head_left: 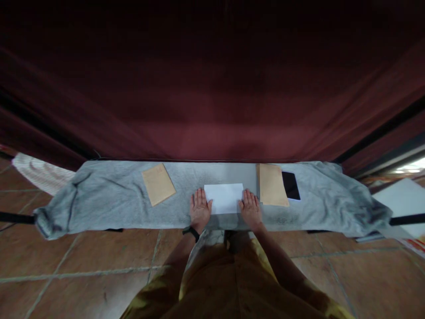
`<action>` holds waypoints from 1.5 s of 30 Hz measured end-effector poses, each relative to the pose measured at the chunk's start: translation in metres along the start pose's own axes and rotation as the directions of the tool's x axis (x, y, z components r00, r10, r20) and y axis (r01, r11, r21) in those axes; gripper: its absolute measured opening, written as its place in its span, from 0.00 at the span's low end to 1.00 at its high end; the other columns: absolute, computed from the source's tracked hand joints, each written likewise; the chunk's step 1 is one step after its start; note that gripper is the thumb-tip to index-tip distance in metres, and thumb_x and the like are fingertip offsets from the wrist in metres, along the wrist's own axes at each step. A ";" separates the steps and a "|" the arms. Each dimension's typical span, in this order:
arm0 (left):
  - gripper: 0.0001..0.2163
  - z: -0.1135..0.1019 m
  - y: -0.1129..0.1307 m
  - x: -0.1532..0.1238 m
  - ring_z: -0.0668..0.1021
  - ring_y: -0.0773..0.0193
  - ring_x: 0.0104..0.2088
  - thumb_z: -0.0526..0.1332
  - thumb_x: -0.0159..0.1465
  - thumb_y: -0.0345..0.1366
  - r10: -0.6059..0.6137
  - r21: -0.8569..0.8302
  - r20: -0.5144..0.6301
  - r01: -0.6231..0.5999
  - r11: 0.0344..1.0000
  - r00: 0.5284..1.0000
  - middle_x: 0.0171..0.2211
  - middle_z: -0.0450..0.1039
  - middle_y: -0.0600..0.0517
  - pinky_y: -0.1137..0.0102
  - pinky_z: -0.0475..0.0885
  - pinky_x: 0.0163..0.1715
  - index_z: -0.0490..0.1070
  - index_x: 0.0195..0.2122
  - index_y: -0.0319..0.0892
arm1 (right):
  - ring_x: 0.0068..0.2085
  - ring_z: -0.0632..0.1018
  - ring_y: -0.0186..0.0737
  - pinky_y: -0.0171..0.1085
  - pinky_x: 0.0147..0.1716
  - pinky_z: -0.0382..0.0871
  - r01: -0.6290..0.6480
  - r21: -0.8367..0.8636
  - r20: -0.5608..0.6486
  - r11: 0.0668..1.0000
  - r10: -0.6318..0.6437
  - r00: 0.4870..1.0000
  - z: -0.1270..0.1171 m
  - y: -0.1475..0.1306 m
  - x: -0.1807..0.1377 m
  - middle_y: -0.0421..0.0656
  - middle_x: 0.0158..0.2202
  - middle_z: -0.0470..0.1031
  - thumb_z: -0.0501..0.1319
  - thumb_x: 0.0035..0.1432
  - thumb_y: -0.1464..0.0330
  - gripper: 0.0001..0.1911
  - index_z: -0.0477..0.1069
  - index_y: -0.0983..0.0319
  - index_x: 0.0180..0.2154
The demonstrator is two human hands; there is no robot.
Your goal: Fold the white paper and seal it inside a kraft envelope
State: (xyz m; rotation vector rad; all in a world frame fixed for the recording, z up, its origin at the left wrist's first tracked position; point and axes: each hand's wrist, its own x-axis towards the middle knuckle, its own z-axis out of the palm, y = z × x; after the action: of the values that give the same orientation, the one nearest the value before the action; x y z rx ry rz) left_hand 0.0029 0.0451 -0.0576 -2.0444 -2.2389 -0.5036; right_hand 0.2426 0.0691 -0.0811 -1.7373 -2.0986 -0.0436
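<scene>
A white sheet of paper (224, 198) lies flat on the grey cloth in front of me. My left hand (200, 210) rests palm down at its left edge, fingers stretched away from me, thumb at the paper's side. At the opposite edge my right hand (250, 210) lies flat in the same way, its thumb at the paper. Just beyond my right hand is a stack of brown envelopes (274, 184). A single brown envelope (158, 184) lies tilted farther to the left.
Right of the envelope stack lies a dark-screened phone (291, 185). Grey cloth (109, 195) covers the long narrow surface, bunched at both ends. A dark red curtain (212, 139) rises along the far edge. Brown floor tiles (109, 248) show below the near edge.
</scene>
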 end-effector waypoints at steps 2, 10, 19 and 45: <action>0.28 -0.001 0.014 -0.002 0.54 0.50 0.72 0.45 0.73 0.41 0.048 0.003 -0.013 -0.048 0.999 0.999 0.71 0.52 0.39 0.48 0.48 0.70 0.51 0.71 0.34 | 0.67 0.63 0.55 0.53 0.65 0.53 -0.011 -0.002 -0.008 1.000 0.011 1.000 -0.002 -0.006 -0.001 0.57 0.69 0.59 0.44 0.72 0.63 0.30 0.53 0.70 0.70; 0.25 0.005 0.051 -0.007 0.57 0.55 0.71 0.48 0.73 0.41 0.295 -0.085 0.157 -0.285 0.955 0.942 0.69 0.57 0.47 0.52 0.52 0.70 0.55 0.70 0.43 | 0.68 0.62 0.52 0.53 0.66 0.53 0.076 0.051 0.088 0.996 -0.080 0.993 -0.006 -0.032 -0.004 0.54 0.68 0.61 0.49 0.70 0.67 0.27 0.59 0.66 0.67; 0.27 -0.008 0.010 -0.020 0.56 0.54 0.71 0.47 0.73 0.46 0.267 -0.042 0.159 -0.264 0.964 0.951 0.70 0.54 0.44 0.53 0.52 0.69 0.54 0.70 0.40 | 0.52 0.78 0.47 0.44 0.55 0.69 -0.158 0.288 0.165 0.945 0.114 0.980 -0.024 0.012 0.002 0.51 0.53 0.78 0.52 0.64 0.71 0.22 0.70 0.62 0.57; 0.31 -0.038 0.038 -0.037 0.59 0.57 0.70 0.54 0.60 0.23 0.412 -0.303 0.159 -0.353 0.885 0.897 0.69 0.58 0.49 0.54 0.55 0.68 0.63 0.66 0.46 | 0.33 0.81 0.44 0.44 0.35 0.78 -0.639 0.707 0.708 -0.303 0.295 0.642 -0.038 -0.055 -0.057 0.42 0.33 0.81 0.70 0.43 0.53 0.21 0.71 0.57 0.36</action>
State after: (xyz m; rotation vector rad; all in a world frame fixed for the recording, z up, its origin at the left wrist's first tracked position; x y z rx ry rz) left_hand 0.0381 0.0015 -0.0242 -2.7228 -1.8606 -0.5925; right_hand 0.2089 -0.0067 -0.0518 -1.2805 -0.5372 1.6626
